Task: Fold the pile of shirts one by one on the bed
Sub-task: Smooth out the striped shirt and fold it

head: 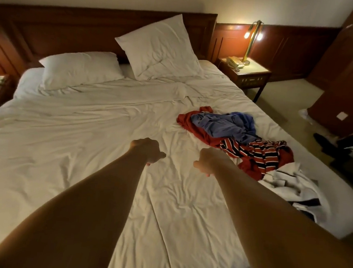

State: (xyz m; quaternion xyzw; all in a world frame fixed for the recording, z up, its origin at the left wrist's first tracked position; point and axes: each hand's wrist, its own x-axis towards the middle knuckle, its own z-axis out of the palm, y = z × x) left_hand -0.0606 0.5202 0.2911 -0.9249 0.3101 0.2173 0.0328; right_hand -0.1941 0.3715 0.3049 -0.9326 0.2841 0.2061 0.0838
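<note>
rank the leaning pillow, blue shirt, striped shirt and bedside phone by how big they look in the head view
1. leaning pillow, clearly largest
2. blue shirt and striped shirt, about alike, both crumpled, so unranked
3. bedside phone, smallest, though far from the camera

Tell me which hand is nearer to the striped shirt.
Right. The right hand is close beside the striped shirt; the left hand is farther away, on the far side of the right hand.
</note>
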